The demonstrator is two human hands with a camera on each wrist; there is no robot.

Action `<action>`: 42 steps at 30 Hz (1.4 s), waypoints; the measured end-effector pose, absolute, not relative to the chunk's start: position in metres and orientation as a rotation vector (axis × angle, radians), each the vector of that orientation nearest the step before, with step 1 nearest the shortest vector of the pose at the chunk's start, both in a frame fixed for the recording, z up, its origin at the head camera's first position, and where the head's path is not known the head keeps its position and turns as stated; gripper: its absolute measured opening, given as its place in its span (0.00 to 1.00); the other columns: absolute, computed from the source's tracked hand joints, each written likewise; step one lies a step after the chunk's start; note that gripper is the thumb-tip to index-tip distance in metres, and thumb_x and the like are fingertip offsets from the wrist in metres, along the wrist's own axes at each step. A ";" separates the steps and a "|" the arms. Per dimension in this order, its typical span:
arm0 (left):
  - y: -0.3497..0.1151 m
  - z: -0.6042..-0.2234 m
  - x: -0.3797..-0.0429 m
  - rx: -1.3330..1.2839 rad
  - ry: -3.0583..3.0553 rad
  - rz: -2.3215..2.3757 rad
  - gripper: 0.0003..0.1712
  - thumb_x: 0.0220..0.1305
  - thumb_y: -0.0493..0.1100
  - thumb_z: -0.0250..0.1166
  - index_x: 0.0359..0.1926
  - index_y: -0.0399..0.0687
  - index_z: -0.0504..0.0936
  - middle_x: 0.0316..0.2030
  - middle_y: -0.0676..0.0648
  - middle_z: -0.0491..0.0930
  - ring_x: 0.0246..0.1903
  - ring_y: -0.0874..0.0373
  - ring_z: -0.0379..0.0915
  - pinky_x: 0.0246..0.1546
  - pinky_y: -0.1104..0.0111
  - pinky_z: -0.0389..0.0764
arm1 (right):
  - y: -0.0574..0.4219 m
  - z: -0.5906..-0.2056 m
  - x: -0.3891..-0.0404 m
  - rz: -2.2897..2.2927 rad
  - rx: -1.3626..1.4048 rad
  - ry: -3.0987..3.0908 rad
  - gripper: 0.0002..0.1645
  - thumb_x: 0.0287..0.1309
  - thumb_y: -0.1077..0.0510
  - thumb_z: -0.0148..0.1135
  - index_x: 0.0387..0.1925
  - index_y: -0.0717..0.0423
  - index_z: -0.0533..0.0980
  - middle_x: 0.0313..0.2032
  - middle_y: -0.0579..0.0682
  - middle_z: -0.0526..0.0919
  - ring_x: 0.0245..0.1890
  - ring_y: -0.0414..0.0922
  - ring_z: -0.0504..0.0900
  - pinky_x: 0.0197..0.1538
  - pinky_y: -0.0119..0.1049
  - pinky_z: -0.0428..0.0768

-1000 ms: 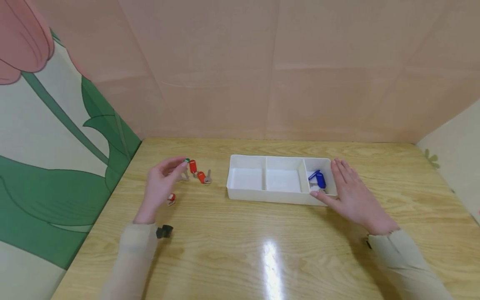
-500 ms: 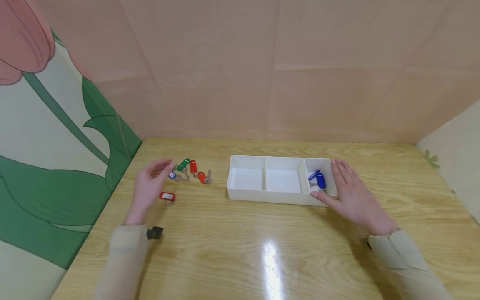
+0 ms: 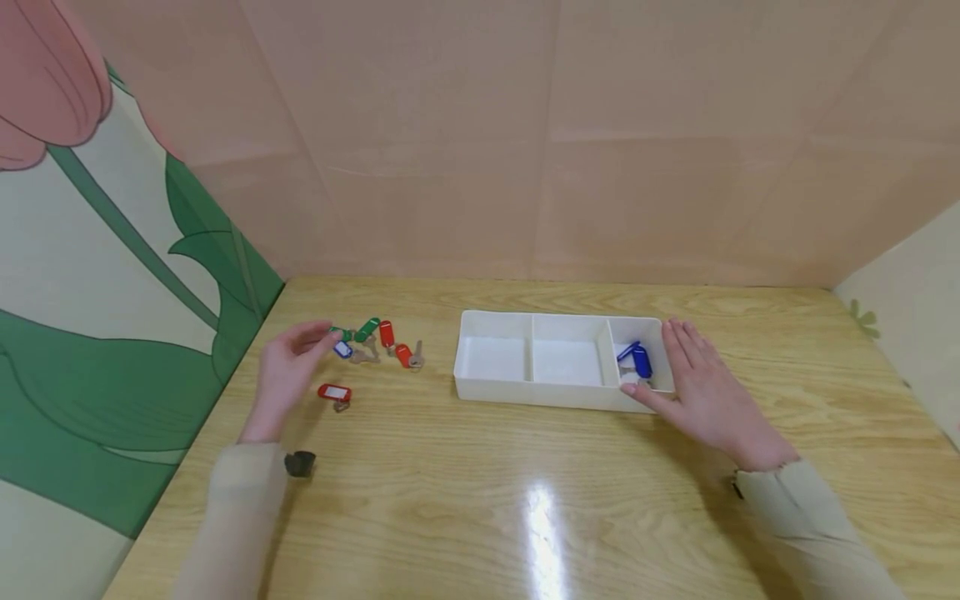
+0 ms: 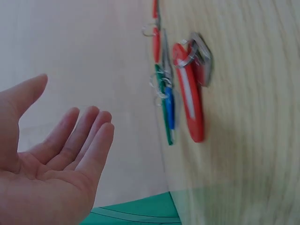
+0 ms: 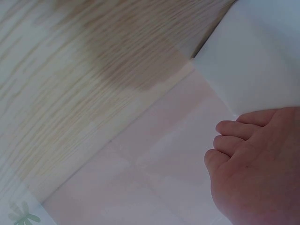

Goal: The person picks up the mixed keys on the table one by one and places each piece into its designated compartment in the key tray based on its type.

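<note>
My left hand (image 3: 285, 367) hovers over the left part of the table, fingers apart and holding nothing. Just beyond its fingertips lie a blue key tag (image 3: 342, 350) and a green key tag (image 3: 367, 330), with keys beside them. A second green tag is partly hidden by the fingers. Nearer the wrist, a red key tag (image 4: 191, 101) lies on its own with its key. At the right end of a white three-compartment box (image 3: 495, 389), my right hand (image 3: 708, 396) rests with straight fingers along the end wall and its thumb over the front rim. Blue key tags (image 3: 642, 362) lie in that right compartment.
Two more red key tags, one upright (image 3: 386, 333) and one slanted beside its key, lie between the left cluster and the box. The wooden table (image 3: 450, 492) meets a pink wall covering (image 3: 480, 208) behind and a flower-patterned panel (image 3: 120, 350) on the left.
My left hand has drawn back leftward, its fingertips leaving the green tag and uncovering the blue tag and the lone red tag. The right hand and box have stayed put.
</note>
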State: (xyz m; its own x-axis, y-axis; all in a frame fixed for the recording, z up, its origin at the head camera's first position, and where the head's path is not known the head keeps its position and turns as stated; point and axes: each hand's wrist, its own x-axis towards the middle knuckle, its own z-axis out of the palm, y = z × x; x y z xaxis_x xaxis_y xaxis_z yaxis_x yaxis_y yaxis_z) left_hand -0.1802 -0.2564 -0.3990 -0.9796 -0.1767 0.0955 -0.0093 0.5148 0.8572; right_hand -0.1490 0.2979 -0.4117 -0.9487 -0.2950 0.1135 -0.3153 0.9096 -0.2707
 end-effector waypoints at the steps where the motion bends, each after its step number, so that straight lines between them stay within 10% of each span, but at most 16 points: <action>1: -0.257 -0.400 -0.181 0.160 -2.586 -1.461 0.34 0.70 0.61 0.64 0.64 0.39 0.78 0.56 0.40 0.80 0.56 0.47 0.76 0.56 0.55 0.75 | 0.298 -0.411 -0.149 0.443 0.481 -2.998 0.66 0.65 0.28 0.57 0.79 0.67 0.39 0.78 0.68 0.39 0.78 0.57 0.31 0.76 0.54 0.34; 42: -0.273 -0.422 -0.226 0.092 -2.979 -1.244 0.31 0.67 0.43 0.72 0.65 0.31 0.74 0.58 0.31 0.76 0.56 0.38 0.73 0.59 0.48 0.75 | 0.297 -0.411 -0.148 0.445 0.479 -3.008 0.65 0.66 0.28 0.56 0.79 0.67 0.38 0.78 0.68 0.41 0.78 0.57 0.32 0.76 0.52 0.34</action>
